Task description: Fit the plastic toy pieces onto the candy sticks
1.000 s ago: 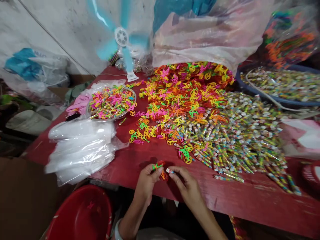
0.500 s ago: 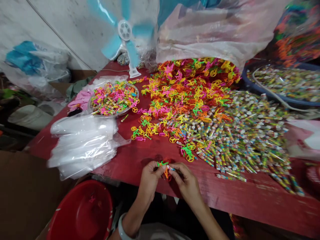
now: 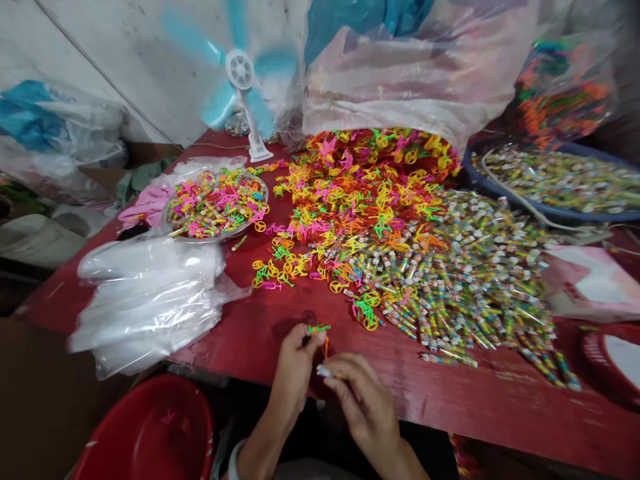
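Between thumb and fingers, my left hand (image 3: 295,363) pinches a small green plastic piece (image 3: 319,328); an orange bit (image 3: 327,347) hangs just beside it. To the right and slightly lower, my right hand (image 3: 363,393) holds a small wrapped candy tube (image 3: 325,371), its white end poking out past the fingertips. The two hands are apart, over the front edge of the red table (image 3: 260,333). Beyond them spreads a heap of bright plastic pieces (image 3: 350,200), which runs into a pile of wrapped candy tubes (image 3: 480,267) on the right.
A bowl of mixed pieces (image 3: 215,203) stands at the left, behind stacked clear bags (image 3: 150,300). A fan (image 3: 241,70) is at the back. A blue tub (image 3: 565,213) holds more tubes. A red basin (image 3: 150,433) sits below the table's left front.
My right hand has drawn away from my left, down and toward me, with the candy tube. The whole view has shifted slightly.
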### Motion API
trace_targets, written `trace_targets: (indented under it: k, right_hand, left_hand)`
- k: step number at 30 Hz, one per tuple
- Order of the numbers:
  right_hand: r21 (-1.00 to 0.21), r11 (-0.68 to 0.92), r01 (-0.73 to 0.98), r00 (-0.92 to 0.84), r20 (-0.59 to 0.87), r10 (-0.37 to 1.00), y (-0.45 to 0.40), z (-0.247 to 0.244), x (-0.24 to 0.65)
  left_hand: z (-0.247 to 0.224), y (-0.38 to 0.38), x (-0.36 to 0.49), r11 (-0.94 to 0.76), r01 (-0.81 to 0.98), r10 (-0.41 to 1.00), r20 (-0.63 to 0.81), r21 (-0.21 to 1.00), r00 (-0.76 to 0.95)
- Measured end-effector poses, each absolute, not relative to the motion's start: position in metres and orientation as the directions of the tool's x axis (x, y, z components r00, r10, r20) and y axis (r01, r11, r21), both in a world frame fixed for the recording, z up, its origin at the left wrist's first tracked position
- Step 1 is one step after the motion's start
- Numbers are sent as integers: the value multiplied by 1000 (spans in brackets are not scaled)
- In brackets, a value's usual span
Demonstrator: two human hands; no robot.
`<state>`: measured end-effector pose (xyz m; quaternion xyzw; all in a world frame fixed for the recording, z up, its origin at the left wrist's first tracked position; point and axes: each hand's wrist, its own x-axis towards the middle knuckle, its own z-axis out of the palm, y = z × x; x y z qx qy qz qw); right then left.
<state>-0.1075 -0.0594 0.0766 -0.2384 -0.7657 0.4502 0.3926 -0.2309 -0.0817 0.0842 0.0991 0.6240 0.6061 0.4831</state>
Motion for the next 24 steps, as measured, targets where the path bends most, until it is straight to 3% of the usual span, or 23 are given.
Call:
trace_targets:
  k: [4,8,14,24]
  right_hand:
    - [-929,340,144,-376,266,887,-34,67,-104]
    - [-990,120,79,-370,82,925,-26,56,-107]
    - [-1000,-21,-5,-329,-18,944,-35,54,-113]
    - [-999,-49,14,-338,-51,940,-30,54,-114]
  left_hand:
    - [84,-79,-232,210,-441,757,-431,873,-491]
    - [83,-78,-227,217,-434,777,-424,874,-465]
    - [84,-78,-227,267,-383,748,-440,885,-496]
    - [83,-74,-223,255,-448,733,-474,857,-488]
